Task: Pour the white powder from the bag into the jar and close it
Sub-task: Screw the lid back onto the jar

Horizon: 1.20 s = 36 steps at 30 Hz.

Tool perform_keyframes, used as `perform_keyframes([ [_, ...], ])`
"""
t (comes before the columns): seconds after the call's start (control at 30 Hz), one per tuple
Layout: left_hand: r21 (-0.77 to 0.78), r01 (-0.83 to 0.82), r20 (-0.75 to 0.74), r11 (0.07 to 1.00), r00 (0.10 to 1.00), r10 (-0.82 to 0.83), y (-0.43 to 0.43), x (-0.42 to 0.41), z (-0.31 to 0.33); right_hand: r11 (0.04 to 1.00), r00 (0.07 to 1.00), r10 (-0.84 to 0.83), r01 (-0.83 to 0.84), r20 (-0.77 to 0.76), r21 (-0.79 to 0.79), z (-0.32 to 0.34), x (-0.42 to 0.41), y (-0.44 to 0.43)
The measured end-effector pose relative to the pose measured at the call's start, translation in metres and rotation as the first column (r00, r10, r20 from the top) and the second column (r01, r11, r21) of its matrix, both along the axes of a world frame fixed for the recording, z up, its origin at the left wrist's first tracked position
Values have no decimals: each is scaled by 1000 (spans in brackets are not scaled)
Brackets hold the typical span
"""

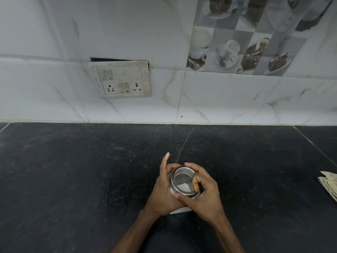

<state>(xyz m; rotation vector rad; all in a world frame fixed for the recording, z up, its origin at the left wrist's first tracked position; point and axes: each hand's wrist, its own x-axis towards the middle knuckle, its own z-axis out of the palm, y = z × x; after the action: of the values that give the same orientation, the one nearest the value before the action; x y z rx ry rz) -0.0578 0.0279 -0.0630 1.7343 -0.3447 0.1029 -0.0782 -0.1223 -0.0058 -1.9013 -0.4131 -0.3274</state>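
With left hand curled round the steel jar and right hand gripping its lid, near the middle of the dark worktop, risks seating the lid askew or tilting the jar, so spilling the white powder inside.

Bare worktop spreads left of the jar and behind it to the wall. At the right edge lie papers (folded).

jar sides hidden by left hand and right hand, paper cut by right edge
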Motion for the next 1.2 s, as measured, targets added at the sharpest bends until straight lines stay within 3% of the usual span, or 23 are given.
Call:
perform_keyframes([
  [0.17, 60, 40, -19, 997, 999, -39, 7, -8, -13, 998, 1000, -5, 5, -8, -55, -2, 1, -1],
  [0.53, 97, -52, 4, 994, 999, 51, 6, -11, -13, 962, 993, -58, 28, -101, -273, 14, 1, -16],
  [0.67, 83, -67, 12, 994, 998, 66, 5, -11, -11, 790, 967, 108, -225, -232, -570, 37, 8, -9],
  [0.8, 116, -74, -3, 991, 997, 74, 6, -11, -11, 657, 988, -68, -61, -140, -751, 45, 7, -3],
  [0.97, 111, -86, -3, 990, 996, 86, 6, -11, -12, 646, 986, 30, -146, -167, -749, 49, 6, -5],
  [1.1, 118, -70, 5, 991, 998, 69, 6, -12, -13, 628, 983, -104, -54, -153, -776, 52, 7, -4],
  [1.2, 95, -68, 1, 993, 998, 69, 5, -11, -12, 661, 971, -10, -172, -238, -730, 51, 5, -7],
])
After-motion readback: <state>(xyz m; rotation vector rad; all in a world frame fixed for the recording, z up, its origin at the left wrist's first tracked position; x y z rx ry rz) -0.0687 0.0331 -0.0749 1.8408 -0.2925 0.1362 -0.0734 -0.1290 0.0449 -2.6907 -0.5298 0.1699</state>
